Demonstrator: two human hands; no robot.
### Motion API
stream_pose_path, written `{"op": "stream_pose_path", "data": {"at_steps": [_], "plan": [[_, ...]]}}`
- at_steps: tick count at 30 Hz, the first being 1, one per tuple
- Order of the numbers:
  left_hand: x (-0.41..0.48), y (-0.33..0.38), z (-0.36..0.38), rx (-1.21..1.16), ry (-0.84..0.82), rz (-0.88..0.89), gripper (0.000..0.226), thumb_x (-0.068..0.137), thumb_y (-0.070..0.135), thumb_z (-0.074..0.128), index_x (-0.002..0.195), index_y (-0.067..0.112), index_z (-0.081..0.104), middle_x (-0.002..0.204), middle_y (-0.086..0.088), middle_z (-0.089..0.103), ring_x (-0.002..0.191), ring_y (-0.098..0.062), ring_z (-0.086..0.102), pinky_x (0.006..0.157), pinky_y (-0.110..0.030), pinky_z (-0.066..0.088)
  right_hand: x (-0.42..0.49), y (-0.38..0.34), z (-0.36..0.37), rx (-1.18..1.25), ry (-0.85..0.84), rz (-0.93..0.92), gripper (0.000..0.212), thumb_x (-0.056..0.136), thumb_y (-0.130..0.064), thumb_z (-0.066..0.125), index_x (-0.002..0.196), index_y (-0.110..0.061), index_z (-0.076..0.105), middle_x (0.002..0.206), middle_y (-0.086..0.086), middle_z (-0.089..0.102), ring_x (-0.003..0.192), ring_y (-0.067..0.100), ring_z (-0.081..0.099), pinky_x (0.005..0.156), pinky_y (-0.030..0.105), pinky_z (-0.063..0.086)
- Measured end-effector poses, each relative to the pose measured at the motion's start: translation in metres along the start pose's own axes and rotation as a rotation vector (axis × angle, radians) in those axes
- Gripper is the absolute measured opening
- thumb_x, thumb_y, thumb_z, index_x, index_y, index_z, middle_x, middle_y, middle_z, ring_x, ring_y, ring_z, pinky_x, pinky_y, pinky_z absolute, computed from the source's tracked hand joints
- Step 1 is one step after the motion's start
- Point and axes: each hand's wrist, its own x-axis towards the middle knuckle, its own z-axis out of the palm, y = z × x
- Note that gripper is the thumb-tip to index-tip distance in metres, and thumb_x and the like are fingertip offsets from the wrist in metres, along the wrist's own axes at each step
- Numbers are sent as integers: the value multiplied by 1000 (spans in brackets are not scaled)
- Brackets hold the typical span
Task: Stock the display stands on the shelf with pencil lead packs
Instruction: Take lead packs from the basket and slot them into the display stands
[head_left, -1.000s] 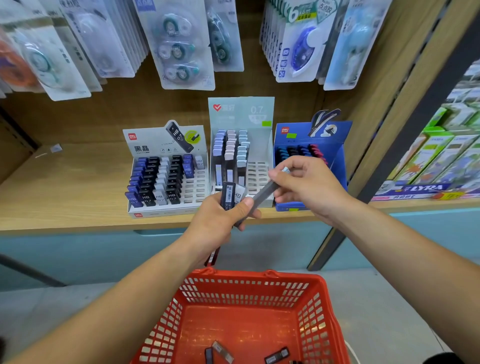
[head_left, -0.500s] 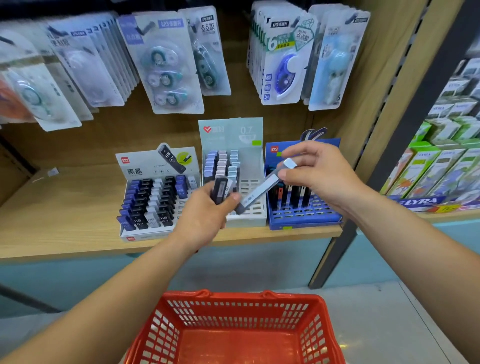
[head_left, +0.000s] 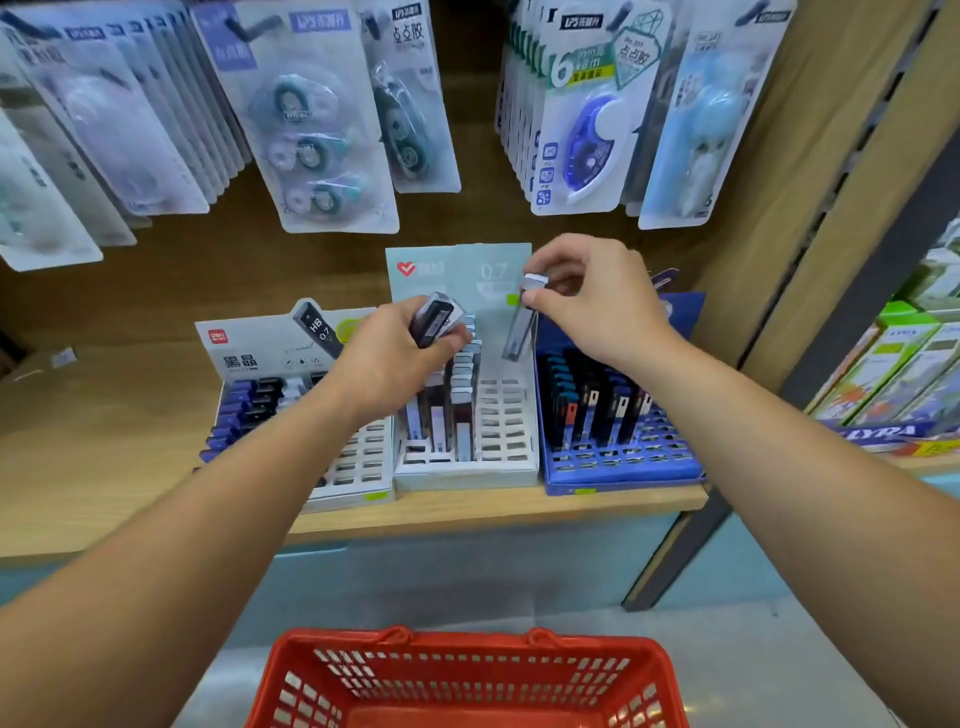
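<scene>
Our right hand (head_left: 597, 306) pinches one grey pencil lead pack (head_left: 519, 335) by its cap, above the white middle stand (head_left: 467, 475) on the shelf (head_left: 104, 441); our left hand (head_left: 384, 364) grips spare packs (head_left: 439, 319) just left of it. We should hold the pack upright, line it over an empty right-hand slot and lower it straight. Our left hand hides the stand's far-left slots; the basket (head_left: 467, 642) is cut off.
</scene>
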Motion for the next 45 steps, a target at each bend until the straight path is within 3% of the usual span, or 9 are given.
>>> {"op": "stream_pose_path", "data": {"at_steps": [3, 9, 19, 35, 40, 45], "plan": [[0, -3, -1, 15, 6, 2, 13, 95, 34, 68, 103, 24, 72, 97, 6, 75, 95, -15, 69, 91, -42, 56, 5, 1, 10, -140, -57, -77, 14, 85, -24, 78, 92, -33, 72, 87, -20, 64, 79, 3, 60, 74, 24, 50], [1, -10, -4, 47, 22, 12, 11, 95, 33, 68, 103, 27, 71, 95, 7, 74, 93, -14, 68, 91, -43, 56, 6, 11, 25, -288, -142, -94, 12, 84, -37, 78, 94, -36, 73, 85, -22, 64, 94, 11, 58, 85, 43, 52], [5, -8, -5, 144, -1, 17, 17, 95, 40, 66, 104, 26, 69, 94, 3, 73, 90, -18, 67, 85, -43, 57, 5, 20, 30, -318, -132, -82, 16, 87, -33, 76, 102, -34, 73, 91, -18, 63, 99, 8, 51, 82, 33, 46], [6, -7, -6, 100, 0, 9, 14, 96, 38, 66, 103, 26, 69, 93, 4, 73, 90, -15, 67, 85, -41, 57, 4, 22, 30, -380, -155, -142, 16, 89, -38, 73, 105, -34, 74, 90, -18, 62, 95, 8, 45, 79, 32, 38], [6, -8, -6, 66, -12, -4, 13, 96, 38, 66, 101, 27, 70, 94, 5, 74, 91, -15, 68, 87, -44, 57, 5, 27, 45, -565, -91, -210, 19, 96, -37, 63, 112, -33, 73, 107, -9, 69, 102, 18, 55, 87, 39, 37], [7, -9, -6, 56, -14, -11, 13, 95, 38, 67, 101, 27, 70, 95, 6, 75, 92, -15, 69, 88, -45, 57, 6, 28, 54, -520, 6, -188, 9, 93, -36, 67, 100, -35, 73, 99, -13, 71, 97, 14, 62, 86, 36, 33]]}}
